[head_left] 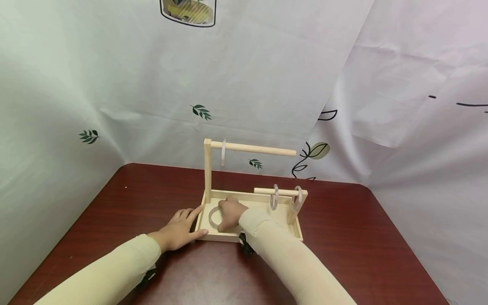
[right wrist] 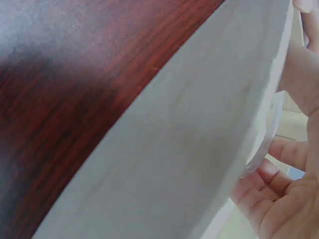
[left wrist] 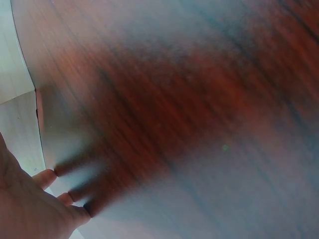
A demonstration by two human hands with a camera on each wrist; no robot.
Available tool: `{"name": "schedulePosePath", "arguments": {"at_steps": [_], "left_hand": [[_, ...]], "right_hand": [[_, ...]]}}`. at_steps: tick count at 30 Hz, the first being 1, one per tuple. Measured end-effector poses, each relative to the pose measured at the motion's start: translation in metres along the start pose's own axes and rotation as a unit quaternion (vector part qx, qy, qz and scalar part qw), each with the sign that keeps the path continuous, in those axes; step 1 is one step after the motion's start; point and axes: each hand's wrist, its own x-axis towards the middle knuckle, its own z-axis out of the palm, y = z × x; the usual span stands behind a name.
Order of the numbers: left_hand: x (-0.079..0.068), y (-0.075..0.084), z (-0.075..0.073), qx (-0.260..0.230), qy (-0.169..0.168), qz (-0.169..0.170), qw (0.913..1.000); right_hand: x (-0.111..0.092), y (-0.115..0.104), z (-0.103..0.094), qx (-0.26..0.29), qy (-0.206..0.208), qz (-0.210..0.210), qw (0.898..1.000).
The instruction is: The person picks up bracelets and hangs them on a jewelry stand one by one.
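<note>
A shallow wooden tray carries a tall post with an upper rod, and a short post with a lower rod. My right hand reaches into the tray and pinches a pale, translucent ring, its fingers covering the ring's right side. In the right wrist view that ring shows between fingers and tray wall. My left hand rests at the tray's left end, fingers spread, thumb on the front corner. One similar ring hangs from the upper rod.
Two more rings, one near the middle and one by the short post, hang on the lower rod. Under the tray lies a dark red wooden table. White cloth with leaf prints hangs behind and at the sides.
</note>
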Motion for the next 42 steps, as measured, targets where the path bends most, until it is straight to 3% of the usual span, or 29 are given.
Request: {"name": "schedulePosePath", "arguments": {"at_steps": [19,42], "left_hand": [[-0.001,0.004,0.0,-0.001,-0.008,-0.003,1.0],[0.001,0.003,-0.002,-0.003,-0.019,-0.01,0.9998]], "right_hand": [[-0.007,0.004,-0.02,0.063,0.007,-0.001,0.998],[-0.028,0.004,-0.039,0.181,0.069,-0.041,0.98]]}}
